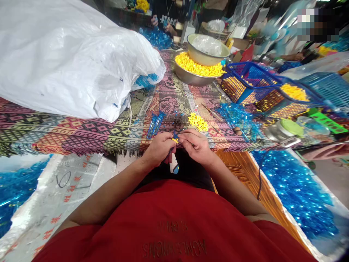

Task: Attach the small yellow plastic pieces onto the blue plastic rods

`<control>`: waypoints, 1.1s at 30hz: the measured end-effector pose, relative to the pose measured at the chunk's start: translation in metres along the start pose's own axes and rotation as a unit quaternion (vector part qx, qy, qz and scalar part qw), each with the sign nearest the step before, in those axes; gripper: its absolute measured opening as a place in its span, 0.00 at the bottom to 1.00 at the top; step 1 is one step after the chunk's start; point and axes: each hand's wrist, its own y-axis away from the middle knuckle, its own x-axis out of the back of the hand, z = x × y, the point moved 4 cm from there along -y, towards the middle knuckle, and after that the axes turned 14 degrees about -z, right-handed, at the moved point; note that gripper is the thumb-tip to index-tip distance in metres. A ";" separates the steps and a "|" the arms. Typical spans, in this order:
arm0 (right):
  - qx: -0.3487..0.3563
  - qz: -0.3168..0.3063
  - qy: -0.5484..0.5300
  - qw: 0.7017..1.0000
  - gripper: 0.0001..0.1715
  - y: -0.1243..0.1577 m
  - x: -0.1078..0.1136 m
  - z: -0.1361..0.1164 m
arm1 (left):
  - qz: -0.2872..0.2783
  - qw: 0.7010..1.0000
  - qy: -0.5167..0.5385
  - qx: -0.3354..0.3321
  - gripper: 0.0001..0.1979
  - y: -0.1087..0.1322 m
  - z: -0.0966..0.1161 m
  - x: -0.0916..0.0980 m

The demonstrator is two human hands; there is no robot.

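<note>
My left hand [160, 148] is closed, thumb and fingers pinching a small yellow plastic piece [175, 140] that has a blue see-through part by it. Close on its right, my right hand [196, 146] has its fingertips pressed together at the blue part; whatever tiny thing lies in them is hidden. Just beyond the hands, a little heap of dark small parts [178, 120] lies on the patterned cloth [169, 103]. Beside that is a pile of yellow pieces [198, 122]. Blue see-through plastic pieces [155, 124] lie to the left.
A big white sack [81, 62] covers the table's left. Farther back stands a metal basin [188, 78] of yellow pieces with a bowl [208, 51] on it. Blue baskets [245, 85] are at right. Boxes of blue pieces [297, 193] flank me. Across the table, a person's hands [169, 27] handle blue pieces.
</note>
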 end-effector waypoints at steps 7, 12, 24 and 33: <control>0.028 0.001 0.032 0.999 0.11 0.002 0.006 0.001 | 0.001 0.999 -0.030 -0.016 0.06 0.000 -0.003 -0.002; 0.027 -0.009 0.038 0.999 0.12 0.002 0.006 0.001 | 0.008 1.000 -0.014 -0.011 0.06 -0.001 -0.004 -0.006; 0.018 -0.034 0.092 0.995 0.12 0.009 0.006 0.004 | 0.025 0.999 -0.028 -0.015 0.05 0.001 -0.006 -0.011; 0.015 -0.035 0.079 0.996 0.14 0.003 0.007 0.006 | 0.018 1.000 -0.005 -0.004 0.07 -0.003 -0.001 -0.016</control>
